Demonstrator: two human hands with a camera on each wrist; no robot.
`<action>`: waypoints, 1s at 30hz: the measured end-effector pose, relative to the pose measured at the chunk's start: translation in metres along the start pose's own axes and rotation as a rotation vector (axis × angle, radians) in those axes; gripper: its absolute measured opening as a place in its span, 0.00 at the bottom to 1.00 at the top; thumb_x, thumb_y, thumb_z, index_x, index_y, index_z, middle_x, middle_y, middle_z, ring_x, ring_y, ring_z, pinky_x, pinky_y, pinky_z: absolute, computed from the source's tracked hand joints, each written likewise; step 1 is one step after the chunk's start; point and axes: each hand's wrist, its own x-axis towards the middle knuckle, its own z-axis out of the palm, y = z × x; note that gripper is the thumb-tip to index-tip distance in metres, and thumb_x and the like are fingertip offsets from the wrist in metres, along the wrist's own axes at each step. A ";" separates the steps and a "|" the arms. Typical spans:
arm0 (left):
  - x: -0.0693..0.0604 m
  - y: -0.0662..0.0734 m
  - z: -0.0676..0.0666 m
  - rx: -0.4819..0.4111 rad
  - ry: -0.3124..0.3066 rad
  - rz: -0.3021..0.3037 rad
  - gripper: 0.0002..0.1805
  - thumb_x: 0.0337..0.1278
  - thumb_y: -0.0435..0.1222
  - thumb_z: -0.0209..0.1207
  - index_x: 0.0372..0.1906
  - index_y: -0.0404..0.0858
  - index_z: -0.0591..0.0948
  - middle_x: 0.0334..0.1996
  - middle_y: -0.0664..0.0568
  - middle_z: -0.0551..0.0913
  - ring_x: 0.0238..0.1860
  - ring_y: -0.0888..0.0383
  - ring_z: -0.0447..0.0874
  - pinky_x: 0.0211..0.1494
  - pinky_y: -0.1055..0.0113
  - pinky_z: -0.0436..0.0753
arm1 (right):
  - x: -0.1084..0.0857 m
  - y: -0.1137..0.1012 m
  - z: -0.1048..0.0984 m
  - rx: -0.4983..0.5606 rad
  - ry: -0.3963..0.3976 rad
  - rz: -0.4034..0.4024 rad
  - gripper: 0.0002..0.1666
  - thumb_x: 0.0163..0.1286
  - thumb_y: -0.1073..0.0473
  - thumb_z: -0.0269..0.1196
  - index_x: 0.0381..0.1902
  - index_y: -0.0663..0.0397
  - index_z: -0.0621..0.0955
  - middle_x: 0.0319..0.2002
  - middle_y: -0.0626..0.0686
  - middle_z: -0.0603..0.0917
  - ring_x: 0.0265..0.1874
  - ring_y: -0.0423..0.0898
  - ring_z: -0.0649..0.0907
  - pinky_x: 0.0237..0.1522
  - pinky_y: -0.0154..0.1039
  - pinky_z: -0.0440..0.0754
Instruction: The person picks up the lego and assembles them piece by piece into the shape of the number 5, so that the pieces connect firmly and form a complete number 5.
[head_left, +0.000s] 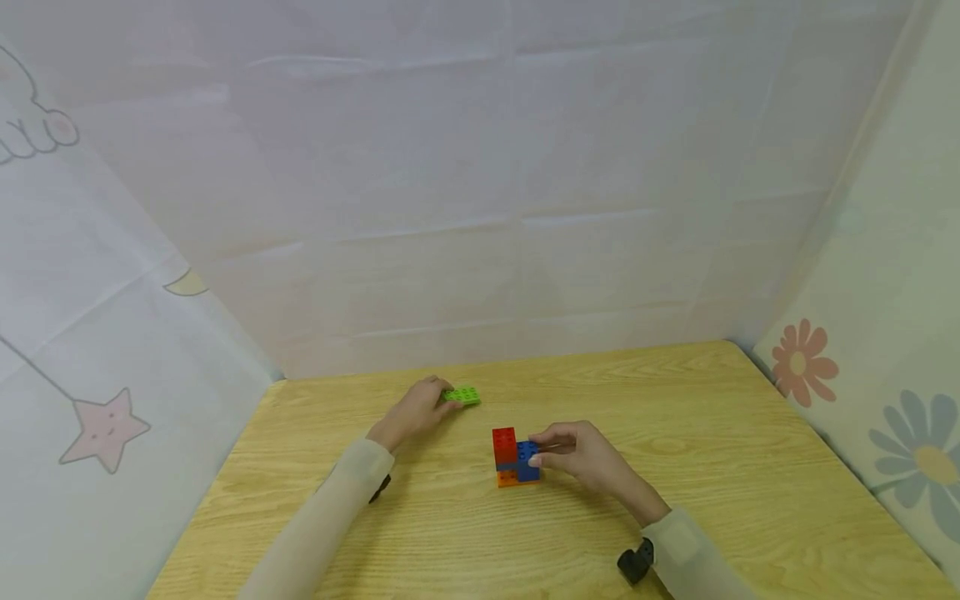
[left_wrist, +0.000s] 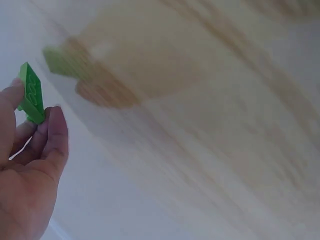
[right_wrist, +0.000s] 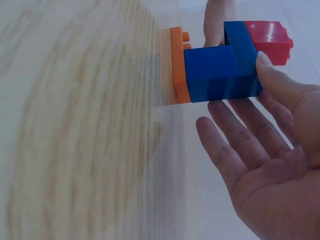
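Note:
My left hand (head_left: 415, 412) pinches a flat green toy brick (head_left: 467, 395) between thumb and fingers, toward the back of the table. In the left wrist view, the green brick (left_wrist: 33, 94) is tilted, with its hollow underside showing. My right hand (head_left: 588, 460) grips the side of a small stack of bricks nearer the middle. The right wrist view shows its orange base (right_wrist: 179, 67) on the table, a blue brick (right_wrist: 211, 75) on it, another blue brick (right_wrist: 245, 57) above, and a red brick (right_wrist: 266, 40) on top. The right thumb touches the upper blue brick.
The wood-grain table (head_left: 420, 542) meets a pale cloth backdrop (head_left: 450, 208) at its back edge. Patterned cloth panels with a star (head_left: 105, 432) and flowers (head_left: 936, 462) stand at the sides. A black wrist camera (head_left: 636, 562) sits below the right sleeve.

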 end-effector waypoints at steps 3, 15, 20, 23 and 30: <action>-0.003 0.003 -0.001 -0.043 0.017 0.000 0.24 0.74 0.46 0.63 0.62 0.33 0.83 0.53 0.43 0.89 0.50 0.52 0.89 0.54 0.56 0.89 | 0.000 0.001 0.001 0.003 -0.003 0.006 0.22 0.70 0.50 0.73 0.58 0.50 0.88 0.57 0.57 0.89 0.53 0.49 0.90 0.52 0.40 0.90; -0.020 0.012 -0.012 -0.246 0.105 0.014 0.23 0.68 0.47 0.69 0.61 0.39 0.86 0.55 0.47 0.90 0.46 0.55 0.93 0.52 0.56 0.91 | 0.001 0.000 0.001 0.020 -0.002 -0.004 0.22 0.69 0.50 0.73 0.58 0.52 0.87 0.58 0.58 0.88 0.53 0.52 0.90 0.51 0.38 0.90; -0.025 0.017 -0.017 -0.300 0.137 0.004 0.24 0.67 0.49 0.69 0.62 0.42 0.86 0.57 0.47 0.90 0.48 0.54 0.93 0.53 0.56 0.91 | 0.000 -0.001 0.001 0.027 -0.002 0.005 0.22 0.69 0.51 0.74 0.58 0.52 0.87 0.58 0.58 0.88 0.53 0.51 0.90 0.51 0.38 0.90; -0.028 0.021 -0.022 -0.335 0.146 0.000 0.25 0.66 0.51 0.69 0.62 0.44 0.86 0.58 0.47 0.90 0.50 0.53 0.93 0.53 0.55 0.91 | 0.000 -0.001 0.001 0.026 -0.003 0.003 0.22 0.70 0.51 0.73 0.58 0.52 0.87 0.59 0.58 0.88 0.53 0.51 0.90 0.51 0.38 0.90; -0.032 0.027 -0.024 -0.400 0.158 0.007 0.24 0.66 0.52 0.69 0.62 0.46 0.87 0.57 0.49 0.90 0.51 0.54 0.93 0.53 0.60 0.91 | 0.000 -0.001 0.001 0.020 -0.005 0.000 0.22 0.70 0.51 0.73 0.58 0.52 0.87 0.59 0.58 0.88 0.53 0.52 0.90 0.52 0.39 0.90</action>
